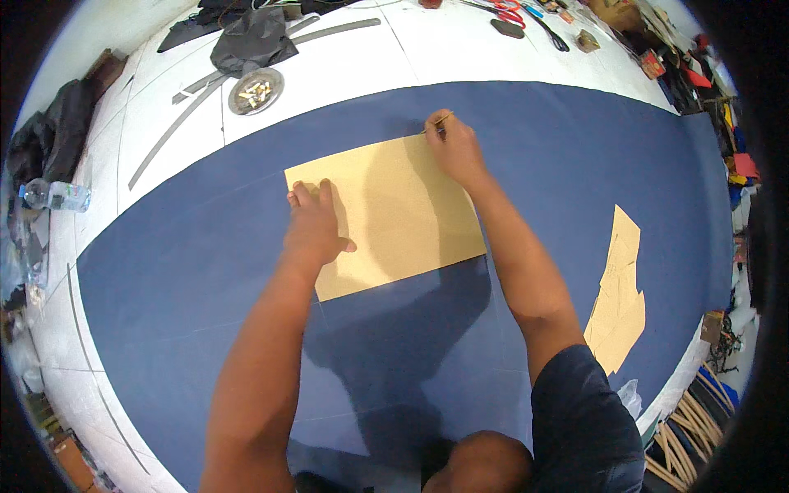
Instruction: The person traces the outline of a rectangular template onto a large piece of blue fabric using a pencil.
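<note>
Toward the far edge of a broad, smooth dark-blue sheet (205, 287), head view: flat, matte yellow-tan rectangular card (403, 209). Left hand (312, 230) lies on the card's left side, thumb and fingers spread. Right hand (456, 154) pinches a thin, slender tool (438, 122) at its far edge. Near the blue sheet's right edge: irregular, angular tan cutout (620, 300).

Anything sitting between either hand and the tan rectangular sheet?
Nothing visible. The left hand rests spread directly on the tan rectangular sheet; the right hand, gripping a thin tool, is at its far edge. The irregular tan piece lies apart, to the right, on the blue material.
</note>
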Demonstrator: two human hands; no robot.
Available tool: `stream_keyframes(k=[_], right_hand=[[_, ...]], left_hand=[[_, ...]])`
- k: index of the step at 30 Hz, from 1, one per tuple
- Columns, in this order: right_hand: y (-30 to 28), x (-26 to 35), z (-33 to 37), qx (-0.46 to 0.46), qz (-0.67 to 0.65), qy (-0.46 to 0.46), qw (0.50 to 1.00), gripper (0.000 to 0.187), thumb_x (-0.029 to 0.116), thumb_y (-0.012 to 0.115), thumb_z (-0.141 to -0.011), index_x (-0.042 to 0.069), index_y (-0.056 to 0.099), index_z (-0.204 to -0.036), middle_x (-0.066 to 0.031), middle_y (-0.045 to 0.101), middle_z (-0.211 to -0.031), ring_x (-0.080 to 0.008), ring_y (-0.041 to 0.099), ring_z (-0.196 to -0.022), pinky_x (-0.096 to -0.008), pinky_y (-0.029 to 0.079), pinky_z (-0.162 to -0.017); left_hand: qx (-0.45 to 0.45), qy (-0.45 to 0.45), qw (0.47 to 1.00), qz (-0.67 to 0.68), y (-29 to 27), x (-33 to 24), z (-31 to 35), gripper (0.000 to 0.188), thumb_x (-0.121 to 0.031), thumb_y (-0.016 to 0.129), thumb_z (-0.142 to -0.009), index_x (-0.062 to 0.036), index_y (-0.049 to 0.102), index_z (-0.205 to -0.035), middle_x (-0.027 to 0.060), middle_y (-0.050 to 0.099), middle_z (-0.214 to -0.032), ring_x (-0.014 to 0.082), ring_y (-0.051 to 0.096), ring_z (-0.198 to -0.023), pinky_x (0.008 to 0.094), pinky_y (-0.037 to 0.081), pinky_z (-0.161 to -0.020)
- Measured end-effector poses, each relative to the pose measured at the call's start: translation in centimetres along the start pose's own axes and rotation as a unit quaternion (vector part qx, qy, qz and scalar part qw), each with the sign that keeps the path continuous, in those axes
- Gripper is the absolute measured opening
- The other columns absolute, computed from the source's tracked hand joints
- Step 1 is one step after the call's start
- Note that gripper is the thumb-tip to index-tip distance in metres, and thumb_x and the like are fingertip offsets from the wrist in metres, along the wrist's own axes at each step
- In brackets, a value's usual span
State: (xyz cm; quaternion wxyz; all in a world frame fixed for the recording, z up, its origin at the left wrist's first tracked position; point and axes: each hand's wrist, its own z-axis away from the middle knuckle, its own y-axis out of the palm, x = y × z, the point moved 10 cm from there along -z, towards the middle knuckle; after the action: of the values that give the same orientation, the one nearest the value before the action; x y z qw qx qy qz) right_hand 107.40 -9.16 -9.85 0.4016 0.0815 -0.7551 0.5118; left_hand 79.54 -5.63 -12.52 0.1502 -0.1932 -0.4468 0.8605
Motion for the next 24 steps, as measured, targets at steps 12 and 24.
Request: stream_keyframes(k=[12, 24], right_hand=[[-1.9, -4.5, 0.0, -0.051, -0.106, 0.073, 0.99, 0.016, 0.016, 0.057, -0.103, 0.001, 0.058, -0.105, -0.0192, 0.071, -0.09, -0.03, 0.075, -0.077, -0.0417, 0.057, -0.073], [-2.0, -4.1, 0.1, -0.079, -0.05, 0.062, 0.994, 0.011, 0.013, 0.058, -0.101, 0.001, 0.057, -0.101, -0.0192, 0.069, -0.09, -0.0339, 0.073, -0.082, -0.0448, 0.056, -0.075]], left_hand=[[0.0, 0.005, 1.0, -0.019, -0.6, -0.5, 0.7, 0.125, -0.035, 0.096, -0.068, -0.0068, 0.019, -0.162, 0.0393, 0.011, -0.162, 0.0534, 0.021, -0.151, 0.0468, 0.042, -0.118], [-0.012, 0.007, 1.0, 0.003, -0.6, 0.0, 0.5, 0.128, -0.036, 0.097, -0.062, -0.0061, 0.022, -0.162, 0.0392, 0.016, -0.162, 0.0575, 0.021, -0.149, 0.0496, 0.033, -0.122]])
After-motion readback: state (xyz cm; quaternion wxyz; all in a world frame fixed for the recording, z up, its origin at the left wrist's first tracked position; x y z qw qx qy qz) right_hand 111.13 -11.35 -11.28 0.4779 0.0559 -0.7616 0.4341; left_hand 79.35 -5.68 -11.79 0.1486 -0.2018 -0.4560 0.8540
